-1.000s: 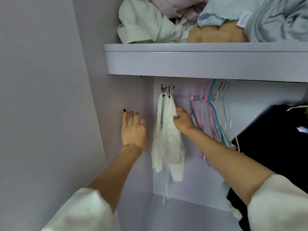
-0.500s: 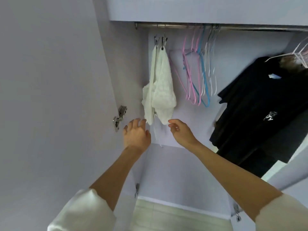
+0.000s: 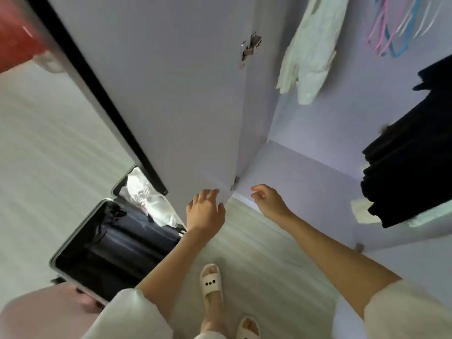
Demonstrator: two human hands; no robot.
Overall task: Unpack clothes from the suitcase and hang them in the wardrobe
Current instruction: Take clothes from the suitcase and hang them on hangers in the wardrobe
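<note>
While the view tilts down toward the floor (image 3: 61, 133), both hands hang in front of the open wardrobe (image 3: 305, 172) with nothing in them. The left hand (image 3: 205, 211) sits just beside the lower corner of the wardrobe door (image 3: 171, 94), its grip released and fingers loosely spread; whether the fingertips touch the door edge is hard to tell. The right hand (image 3: 269, 201) is in front of the wardrobe's bottom panel, its grip also released, fingers relaxed and slightly curled, holding nothing.

The white garment (image 3: 310, 52) hangs inside the wardrobe near its left wall, well above both hands. To its right hang several pink and blue hangers (image 3: 389, 33), blurred, and further right a black garment (image 3: 411, 155) drapes down toward the wardrobe floor. A metal hinge (image 3: 250, 48) sits on the inner side of the door.

The suitcase (image 3: 110, 243) lies open on the floor to the left, partly hidden behind the door, with a dark lining and a pale bundle of clothes (image 3: 146, 199) in its far half. Below, 2 feet in white slippers (image 3: 211, 281) stand on the floor, and white sleeves (image 3: 127, 316) cover the upper arms.
</note>
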